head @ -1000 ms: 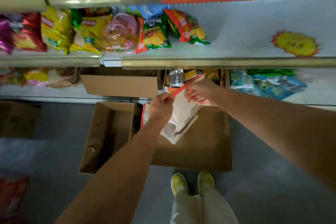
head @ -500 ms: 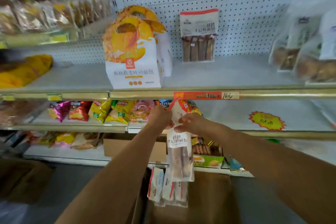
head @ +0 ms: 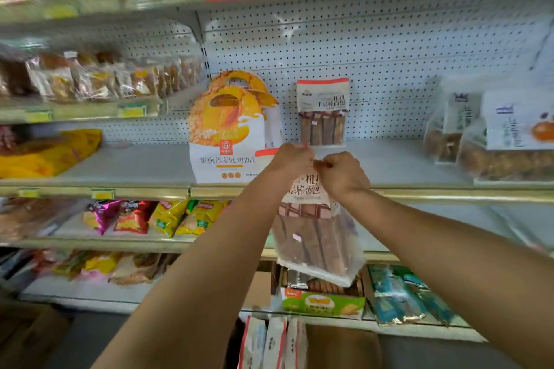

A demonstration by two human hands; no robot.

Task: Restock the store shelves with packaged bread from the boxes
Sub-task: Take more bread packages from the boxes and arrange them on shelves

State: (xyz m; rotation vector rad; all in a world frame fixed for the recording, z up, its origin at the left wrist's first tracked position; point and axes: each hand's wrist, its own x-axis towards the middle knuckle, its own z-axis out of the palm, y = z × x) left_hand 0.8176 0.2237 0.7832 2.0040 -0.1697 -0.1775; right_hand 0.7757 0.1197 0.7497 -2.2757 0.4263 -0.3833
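A clear bag of brown bread sticks (head: 314, 234) with a white label and red top edge hangs from both my hands in front of the middle shelf (head: 404, 165). My left hand (head: 289, 159) and my right hand (head: 341, 172) pinch its top edge side by side. An identical bread bag (head: 323, 112) stands against the pegboard just behind them. More of the same bags (head: 274, 344) stand upright in the cardboard box (head: 341, 347) at the floor below.
An orange-and-white toast bag (head: 227, 132) stands left of my hands. Bread packs (head: 503, 141) fill the shelf's right end, a yellow bag (head: 45, 156) the left. Snack bags (head: 156, 216) line the shelf below. Another cardboard box (head: 27, 335) sits at lower left.
Both hands have lifted the bread bag out of the box, past the lower shelves, up to the middle shelf. My view has risen with it.
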